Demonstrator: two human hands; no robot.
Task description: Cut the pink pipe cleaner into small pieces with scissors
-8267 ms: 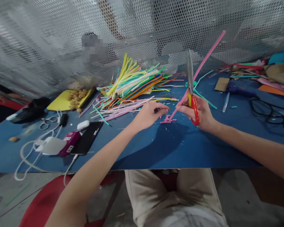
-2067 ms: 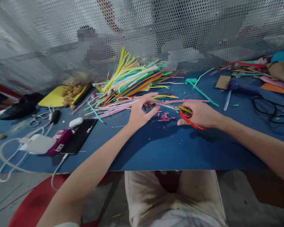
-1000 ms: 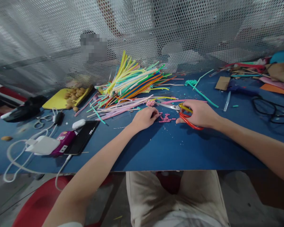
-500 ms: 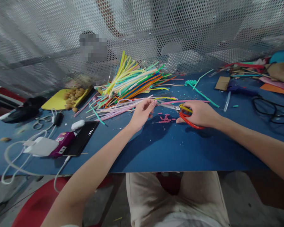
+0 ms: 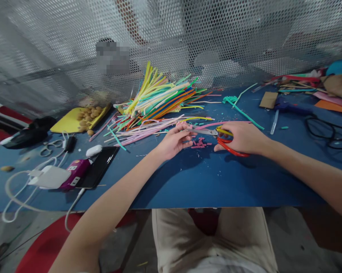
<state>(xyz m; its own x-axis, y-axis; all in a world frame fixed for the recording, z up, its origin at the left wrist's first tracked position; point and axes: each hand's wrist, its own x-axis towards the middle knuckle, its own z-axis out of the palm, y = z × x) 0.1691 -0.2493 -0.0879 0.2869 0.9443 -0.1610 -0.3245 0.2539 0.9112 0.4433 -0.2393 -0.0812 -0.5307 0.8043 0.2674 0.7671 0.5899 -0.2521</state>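
My right hand (image 5: 243,137) grips the red and yellow handles of a pair of scissors (image 5: 216,133), whose metal blades point left, low over the blue table (image 5: 205,178). My left hand (image 5: 174,139) is curled just left of the blade tips, its fingers pinched on a small pink piece I cannot make out clearly. Several short pink cut bits (image 5: 199,143) lie between the two hands. A long pink pipe cleaner (image 5: 230,123) lies behind the scissors. A big pile of coloured pipe cleaners (image 5: 159,100) sits beyond my left hand.
At the left are a black phone (image 5: 99,170), a purple device (image 5: 75,172), a white charger with cable (image 5: 49,177) and a yellow tray of nuts (image 5: 79,117). Paper scraps and a black cable (image 5: 327,134) lie at the right. A perforated metal screen (image 5: 216,34) closes the back.
Since 8 seconds ago the scissors came down from upright to lying low, and the long pink pipe cleaner went down to the table. In the last second my left hand lifted, then curled by the blade tips.
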